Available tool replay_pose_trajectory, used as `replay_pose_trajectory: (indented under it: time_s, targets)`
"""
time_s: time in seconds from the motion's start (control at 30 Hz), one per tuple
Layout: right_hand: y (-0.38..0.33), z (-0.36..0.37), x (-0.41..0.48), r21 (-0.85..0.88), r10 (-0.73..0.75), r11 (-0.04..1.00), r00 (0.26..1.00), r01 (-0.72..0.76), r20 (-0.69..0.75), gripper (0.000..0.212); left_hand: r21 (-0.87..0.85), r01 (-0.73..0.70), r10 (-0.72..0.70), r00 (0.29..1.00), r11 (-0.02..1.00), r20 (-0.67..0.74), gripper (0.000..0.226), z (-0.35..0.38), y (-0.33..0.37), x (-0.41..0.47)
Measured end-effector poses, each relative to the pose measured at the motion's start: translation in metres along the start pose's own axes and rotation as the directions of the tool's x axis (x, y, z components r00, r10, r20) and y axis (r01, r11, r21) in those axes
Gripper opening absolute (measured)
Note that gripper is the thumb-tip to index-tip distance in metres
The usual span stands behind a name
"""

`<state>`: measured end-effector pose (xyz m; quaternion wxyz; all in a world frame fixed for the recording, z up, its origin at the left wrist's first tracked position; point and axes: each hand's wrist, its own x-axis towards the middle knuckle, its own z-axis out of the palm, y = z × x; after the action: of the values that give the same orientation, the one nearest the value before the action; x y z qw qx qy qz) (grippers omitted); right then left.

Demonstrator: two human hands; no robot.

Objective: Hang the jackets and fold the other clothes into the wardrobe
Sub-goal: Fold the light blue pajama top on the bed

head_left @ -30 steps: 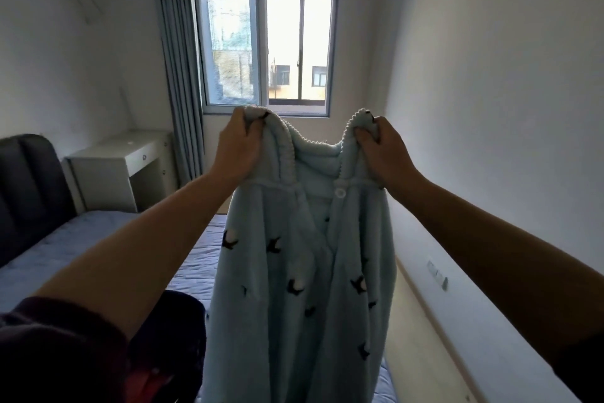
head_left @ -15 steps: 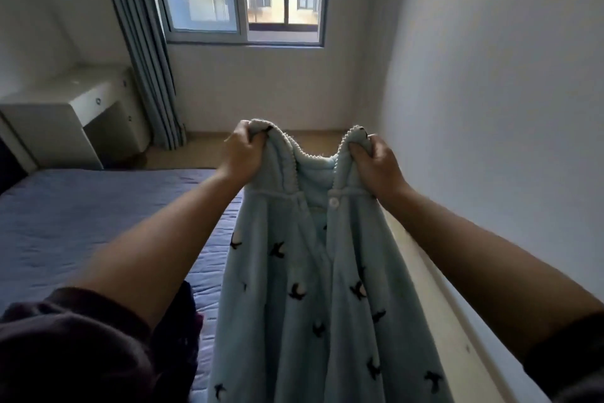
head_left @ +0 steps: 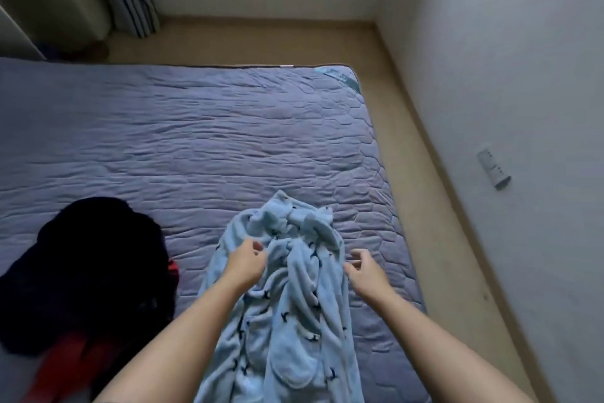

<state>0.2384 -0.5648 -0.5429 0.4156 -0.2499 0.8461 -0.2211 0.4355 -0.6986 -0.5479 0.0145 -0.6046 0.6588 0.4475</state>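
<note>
Bed (head_left: 196,141): quilted purple cover, wrinkled, serving as the work surface; the wardrobe is not in view. Dark clothes pile (head_left: 88,272): heaped on the bed's near left with a red garment (head_left: 65,360) showing beneath it, well apart from the work in hand. Blue fleece garment (head_left: 294,321): lies lengthwise on the bed near its right edge, collar end away from the person, fabric bunched in ridges and not flat. Left hand (head_left: 245,260): over the garment's upper left, fingers loosely curled, nothing plainly pinched. Right hand (head_left: 362,268): just beside the garment's right edge, fingers loosely curled, holding nothing. Assessment: the step in hand appears to be spreading the garment out flat. Recommended: take each shoulder, draw outward until the ridges go, smooth from collar toward hem, and keep the right side from slipping off the bed's edge. Whether it counts as a jacket for hanging cannot be settled from here.
</note>
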Motion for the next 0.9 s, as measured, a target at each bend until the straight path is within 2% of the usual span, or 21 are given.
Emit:
replay_pose_trajectory:
  time_s: [0.13,0.37,0.5,0.77,0.9]
  targets:
    - [0.023,0.011,0.028,-0.034,-0.01,0.999,0.998,0.012,0.063,0.037,-0.066,0.021,-0.022,1.0,0.998,-0.013,0.007,0.036,-0.017,0.011]
    - [0.037,-0.01,0.081,-0.107,-0.118,0.984,0.97,0.143,0.211,0.031,-0.195,0.104,-0.126,0.987,0.975,-0.101,0.014,0.092,0.004,0.013]
    - [0.036,-0.029,0.114,-0.138,-0.202,0.959,0.938,0.248,0.283,0.029,-0.344,0.127,-0.193,0.968,0.93,-0.163,0.017,0.117,0.024,0.018]
    - [0.018,0.0,0.163,-0.104,-0.266,0.945,0.914,0.31,0.306,0.021,-0.55,0.154,-0.278,0.949,0.821,-0.149,0.02,0.146,0.022,0.05]
    - [0.023,0.028,0.213,-0.24,-0.34,0.881,0.899,0.407,0.277,0.028,-0.605,0.193,-0.357,0.92,0.772,-0.161,0.019,0.171,0.002,0.089]
